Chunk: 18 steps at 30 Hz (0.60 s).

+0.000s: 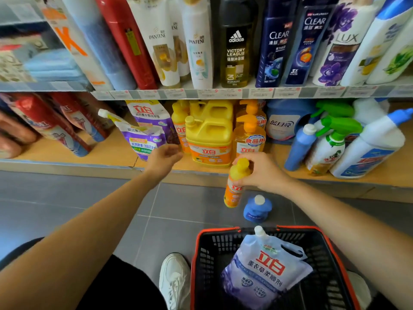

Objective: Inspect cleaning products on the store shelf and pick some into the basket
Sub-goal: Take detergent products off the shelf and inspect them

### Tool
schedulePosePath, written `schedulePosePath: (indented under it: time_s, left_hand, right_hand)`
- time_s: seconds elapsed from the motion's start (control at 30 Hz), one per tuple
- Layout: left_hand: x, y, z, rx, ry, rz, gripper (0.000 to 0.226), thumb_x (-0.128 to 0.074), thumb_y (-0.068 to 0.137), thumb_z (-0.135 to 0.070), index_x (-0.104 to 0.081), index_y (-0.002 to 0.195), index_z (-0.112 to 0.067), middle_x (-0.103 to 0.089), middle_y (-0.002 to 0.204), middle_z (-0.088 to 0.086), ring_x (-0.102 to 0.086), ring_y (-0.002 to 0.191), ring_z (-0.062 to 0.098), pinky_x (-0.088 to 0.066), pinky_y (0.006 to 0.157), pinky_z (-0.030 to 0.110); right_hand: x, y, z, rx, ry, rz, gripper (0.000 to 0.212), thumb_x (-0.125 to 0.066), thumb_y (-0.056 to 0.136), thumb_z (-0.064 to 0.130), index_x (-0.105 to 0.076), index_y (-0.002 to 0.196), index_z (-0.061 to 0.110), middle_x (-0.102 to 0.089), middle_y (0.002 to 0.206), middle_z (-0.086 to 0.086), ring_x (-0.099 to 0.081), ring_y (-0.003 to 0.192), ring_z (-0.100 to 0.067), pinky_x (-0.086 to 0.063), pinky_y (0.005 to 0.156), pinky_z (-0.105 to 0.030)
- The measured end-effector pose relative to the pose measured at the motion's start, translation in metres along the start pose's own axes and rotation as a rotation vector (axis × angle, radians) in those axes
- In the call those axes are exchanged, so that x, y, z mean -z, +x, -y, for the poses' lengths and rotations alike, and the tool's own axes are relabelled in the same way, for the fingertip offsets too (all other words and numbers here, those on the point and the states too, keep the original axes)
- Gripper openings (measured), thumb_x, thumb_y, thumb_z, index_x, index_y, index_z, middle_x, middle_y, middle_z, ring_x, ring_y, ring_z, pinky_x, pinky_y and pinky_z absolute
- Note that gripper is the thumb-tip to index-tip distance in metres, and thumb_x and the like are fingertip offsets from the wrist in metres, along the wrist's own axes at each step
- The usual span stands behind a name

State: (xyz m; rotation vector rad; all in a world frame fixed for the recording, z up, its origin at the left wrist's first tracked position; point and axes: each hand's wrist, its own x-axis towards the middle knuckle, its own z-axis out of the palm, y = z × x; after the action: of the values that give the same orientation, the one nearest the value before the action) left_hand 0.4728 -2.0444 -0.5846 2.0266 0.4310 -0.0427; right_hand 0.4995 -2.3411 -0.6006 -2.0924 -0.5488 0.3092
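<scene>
Orange and yellow, the dish-soap bottle point(234, 189) hangs tilted in the air just in front of the edge of the lower shelf point(89, 151), above the grey tiled floor point(67, 198). The right hand point(261, 171) grips it round its yellow shoulder, below the cap, with curled fingers. The left hand point(163, 157) reaches toward the shelf with fingers loosely spread and holding nothing, close to a purple refill pouch point(143, 139) and a big yellow jug point(209, 139) that stand side by side. 1 small blue bottle point(257, 209) with a white cap stands on the floor between the shelf and the basket point(194, 253). The basket, black mesh with a red rim, sits near the person's white shoe point(174, 278) and holds 1 pale lavender pouch point(266, 269) lying on its back.
</scene>
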Motion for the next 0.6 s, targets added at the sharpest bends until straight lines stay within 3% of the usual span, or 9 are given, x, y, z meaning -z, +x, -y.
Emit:
schedulePosePath:
  time_s: [0.13, 0.2, 0.3, 0.37, 0.47, 0.6]
  left_hand:
    - [-0.004, 0.041, 0.012, -0.039, -0.041, -0.075, 0.052, -0.065, 0.099, -0.020, -0.047, 0.147, -0.013, -0.060, 0.134, 0.009, -0.061, 0.118, 0.030, -0.055, 0.076, 0.027]
    - [-0.008, 0.058, 0.018, -0.073, -0.093, -0.105, 0.054, -0.064, 0.099, -0.017, -0.043, 0.149, -0.016, -0.061, 0.132, 0.000, -0.059, 0.120, 0.024, -0.056, 0.071, 0.022]
    - [-0.015, 0.080, 0.025, -0.138, -0.108, -0.088, 0.053, -0.064, 0.099, -0.017, -0.043, 0.148, -0.019, -0.061, 0.129, -0.011, -0.058, 0.120, 0.012, -0.055, 0.096, 0.032]
    - [-0.022, 0.094, 0.030, -0.163, -0.105, -0.056, 0.052, -0.063, 0.100, -0.020, -0.043, 0.149, -0.019, -0.060, 0.139, -0.007, -0.057, 0.126, 0.013, -0.050, 0.106, 0.036]
    - [-0.027, 0.110, 0.034, -0.123, -0.117, -0.058, 0.060, -0.061, 0.101, -0.028, -0.034, 0.154, -0.021, -0.054, 0.148, -0.001, -0.052, 0.135, 0.019, -0.047, 0.110, 0.041]
    - [-0.033, 0.113, 0.044, -0.156, -0.082, -0.095, 0.048, -0.063, 0.100, -0.031, -0.048, 0.143, -0.016, -0.064, 0.135, 0.002, -0.061, 0.122, 0.018, -0.053, 0.104, 0.042]
  right_hand:
    - [-0.032, 0.019, -0.036, -0.051, -0.079, 0.129, 0.038, -0.092, 0.062, 0.021, -0.071, 0.093, 0.019, -0.071, 0.092, 0.001, -0.066, 0.090, -0.020, -0.054, 0.082, -0.050]
    - [-0.047, 0.023, -0.054, -0.098, -0.087, 0.142, 0.040, -0.093, 0.062, 0.017, -0.073, 0.097, 0.017, -0.072, 0.096, 0.000, -0.066, 0.092, -0.021, -0.055, 0.085, -0.047]
    - [-0.067, 0.023, -0.075, -0.185, -0.050, 0.147, 0.045, -0.093, 0.063, 0.011, -0.074, 0.103, 0.018, -0.072, 0.105, -0.002, -0.066, 0.101, -0.022, -0.053, 0.090, -0.041]
    - [-0.077, 0.022, -0.087, -0.213, -0.032, 0.142, 0.046, -0.092, 0.064, 0.010, -0.073, 0.105, 0.020, -0.070, 0.107, -0.002, -0.065, 0.103, -0.021, -0.051, 0.089, -0.037]
    - [-0.084, 0.022, -0.093, -0.229, -0.056, 0.109, 0.049, -0.092, 0.065, 0.013, -0.072, 0.109, 0.023, -0.067, 0.110, -0.002, -0.062, 0.105, -0.020, -0.048, 0.088, -0.033]
    - [-0.084, 0.019, -0.095, -0.215, -0.090, 0.096, 0.050, -0.091, 0.064, 0.017, -0.072, 0.110, 0.024, -0.069, 0.111, -0.001, -0.062, 0.104, -0.019, -0.050, 0.090, -0.036]
